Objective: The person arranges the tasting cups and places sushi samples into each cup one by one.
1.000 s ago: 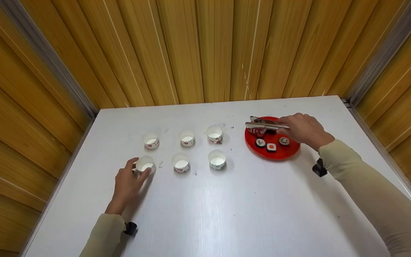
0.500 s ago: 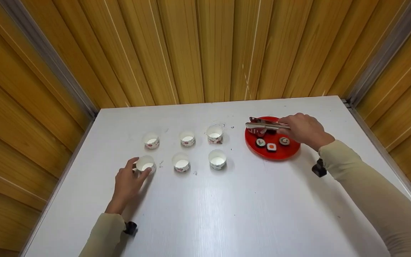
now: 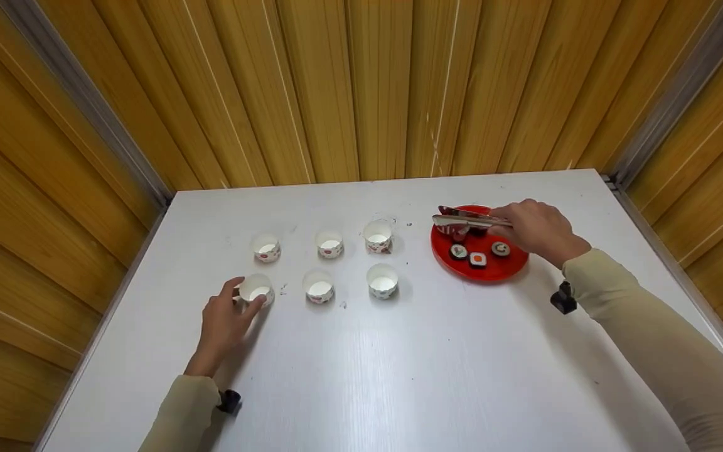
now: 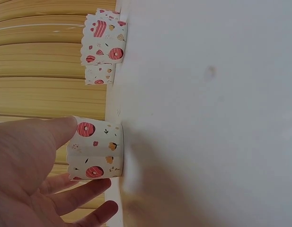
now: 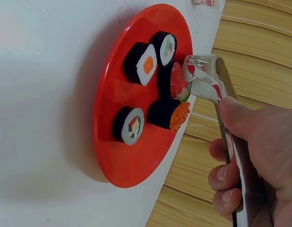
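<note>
My left hand (image 3: 222,323) holds a white paper baking cup (image 4: 98,149), printed with pink donuts, between thumb and fingers at the table's left. My right hand (image 3: 534,229) grips metal tongs (image 3: 471,220) over the red plate (image 3: 493,274). In the right wrist view, the tongs' slotted head overlaps a sushi piece topped with red roe (image 5: 176,80). Beside it sit a piece with orange roe (image 5: 176,116), a squarish roll with an orange centre (image 5: 146,65) and a round roll (image 5: 168,48). Another round roll (image 5: 131,126) lies apart, nearer the plate's edge.
Several more paper cups stand in two rows left of the plate, among them a back-right cup (image 3: 378,237) and a front-right cup (image 3: 382,281). The white table (image 3: 399,376) meets a wood-patterned wall (image 3: 361,94) at its back edge.
The tongs' two arms have drawn slightly closer together above the plate. My left hand and the paper cups have stayed in place.
</note>
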`<state>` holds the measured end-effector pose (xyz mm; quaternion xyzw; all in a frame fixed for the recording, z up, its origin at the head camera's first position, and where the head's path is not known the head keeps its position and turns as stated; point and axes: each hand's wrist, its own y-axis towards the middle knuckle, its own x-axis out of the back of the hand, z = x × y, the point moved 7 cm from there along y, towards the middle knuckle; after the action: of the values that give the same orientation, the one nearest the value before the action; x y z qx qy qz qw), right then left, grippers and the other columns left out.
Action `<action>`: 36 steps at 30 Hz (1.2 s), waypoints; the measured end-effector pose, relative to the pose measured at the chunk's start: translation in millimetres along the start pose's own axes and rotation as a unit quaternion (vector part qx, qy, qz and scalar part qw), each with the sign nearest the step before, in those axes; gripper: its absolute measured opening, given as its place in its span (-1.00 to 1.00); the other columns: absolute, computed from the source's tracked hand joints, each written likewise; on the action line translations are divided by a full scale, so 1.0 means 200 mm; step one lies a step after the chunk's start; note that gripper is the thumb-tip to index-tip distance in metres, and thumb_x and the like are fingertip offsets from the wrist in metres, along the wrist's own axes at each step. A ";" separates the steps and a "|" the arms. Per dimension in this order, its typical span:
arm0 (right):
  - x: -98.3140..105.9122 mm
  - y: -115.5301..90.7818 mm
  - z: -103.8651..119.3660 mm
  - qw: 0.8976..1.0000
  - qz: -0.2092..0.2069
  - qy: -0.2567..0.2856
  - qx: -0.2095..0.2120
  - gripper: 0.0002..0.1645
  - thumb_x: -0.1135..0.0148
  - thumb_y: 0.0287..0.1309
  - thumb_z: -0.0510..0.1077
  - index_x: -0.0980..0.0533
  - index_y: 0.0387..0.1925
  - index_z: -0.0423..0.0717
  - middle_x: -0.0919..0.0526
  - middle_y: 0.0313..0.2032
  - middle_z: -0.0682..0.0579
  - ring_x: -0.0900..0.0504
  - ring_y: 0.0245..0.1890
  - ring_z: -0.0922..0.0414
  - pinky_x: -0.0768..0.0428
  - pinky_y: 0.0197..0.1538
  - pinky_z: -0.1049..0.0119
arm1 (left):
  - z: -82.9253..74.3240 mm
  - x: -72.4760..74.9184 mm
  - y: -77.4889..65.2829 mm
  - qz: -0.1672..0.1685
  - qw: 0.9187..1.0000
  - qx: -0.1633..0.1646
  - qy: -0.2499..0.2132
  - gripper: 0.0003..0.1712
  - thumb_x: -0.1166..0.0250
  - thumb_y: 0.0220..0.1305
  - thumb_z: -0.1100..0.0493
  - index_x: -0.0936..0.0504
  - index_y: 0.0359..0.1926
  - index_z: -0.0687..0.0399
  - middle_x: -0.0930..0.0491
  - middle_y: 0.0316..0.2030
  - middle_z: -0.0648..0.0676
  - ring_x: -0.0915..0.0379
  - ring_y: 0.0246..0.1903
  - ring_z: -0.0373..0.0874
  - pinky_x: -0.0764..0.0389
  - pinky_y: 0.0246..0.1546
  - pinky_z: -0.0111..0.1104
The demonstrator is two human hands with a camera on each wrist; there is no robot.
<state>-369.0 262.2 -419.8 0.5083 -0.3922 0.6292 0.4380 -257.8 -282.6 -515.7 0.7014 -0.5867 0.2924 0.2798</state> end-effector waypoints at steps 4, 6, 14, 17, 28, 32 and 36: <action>0.02 -0.01 0.01 1.000 -0.011 -0.007 0.003 -0.47 -0.35 0.35 0.01 -0.59 0.28 -0.08 -0.72 0.00 -0.17 -0.51 -0.20 -0.07 -0.49 -0.27 0.05 | 0.00 0.00 0.00 0.000 1.000 0.006 -0.001 -0.22 -0.37 0.39 -0.07 -0.33 0.45 0.21 -0.52 0.21 0.45 -0.43 0.17 0.29 -0.43 0.17 0.14; 0.03 -0.01 0.01 1.000 -0.016 -0.008 0.002 -0.47 -0.37 0.34 0.00 -0.59 0.28 -0.08 -0.72 0.00 -0.18 -0.52 -0.20 -0.08 -0.52 -0.26 0.03 | 0.01 0.00 0.00 0.000 1.000 0.006 -0.002 -0.22 -0.37 0.39 -0.07 -0.33 0.45 0.22 -0.52 0.20 0.45 -0.44 0.15 0.28 -0.43 0.15 0.13; 0.07 -0.02 0.03 1.000 -0.026 -0.010 -0.001 -0.47 -0.40 0.31 -0.04 -0.60 0.27 -0.05 -0.72 0.02 -0.21 -0.56 -0.18 -0.11 -0.58 -0.21 -0.01 | 0.01 0.00 0.01 0.002 1.000 0.005 -0.001 -0.21 -0.37 0.40 -0.06 -0.32 0.46 0.24 -0.52 0.19 0.46 -0.46 0.12 0.28 -0.44 0.13 0.13; 0.09 -0.03 0.05 0.999 -0.032 -0.009 0.003 -0.51 -0.40 0.31 -0.06 -0.62 0.24 -0.02 -0.75 -0.04 -0.17 -0.55 -0.24 -0.07 -0.54 -0.29 0.05 | 0.01 0.00 0.01 0.002 1.000 0.004 -0.001 -0.21 -0.37 0.40 -0.06 -0.32 0.46 0.24 -0.52 0.20 0.46 -0.46 0.13 0.29 -0.44 0.13 0.13; 0.17 0.00 0.18 0.997 -0.061 -0.021 0.040 -0.55 -0.41 0.30 -0.09 -0.65 0.20 0.03 -0.78 -0.14 -0.08 -0.59 -0.29 -0.03 -0.52 -0.39 0.12 | 0.02 0.01 0.01 0.001 1.000 -0.002 -0.003 -0.22 -0.37 0.40 -0.06 -0.34 0.45 0.23 -0.54 0.19 0.46 -0.46 0.14 0.30 -0.44 0.15 0.14; 0.19 0.01 0.25 0.995 -0.074 -0.019 0.059 -0.57 -0.42 0.29 -0.08 -0.67 0.18 0.06 -0.78 -0.14 -0.06 -0.62 -0.27 -0.02 -0.58 -0.34 0.09 | 0.02 0.01 0.01 0.001 1.000 -0.007 -0.004 -0.24 -0.38 0.40 -0.05 -0.35 0.43 0.24 -0.54 0.19 0.46 -0.47 0.16 0.32 -0.43 0.16 0.16; 0.19 0.02 0.33 0.994 -0.075 -0.011 0.080 -0.62 -0.42 0.29 -0.09 -0.69 0.13 0.08 -0.78 -0.26 0.03 -0.63 -0.29 0.02 -0.58 -0.32 0.11 | 0.02 0.02 0.02 -0.001 1.000 -0.010 -0.002 -0.24 -0.38 0.39 -0.05 -0.37 0.43 0.25 -0.55 0.17 0.47 -0.48 0.16 0.33 -0.42 0.17 0.17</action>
<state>-356.5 204.9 -371.6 0.5768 -0.3062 0.6181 0.4376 -260.4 -288.1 -515.6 0.6996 -0.5898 0.2845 0.2859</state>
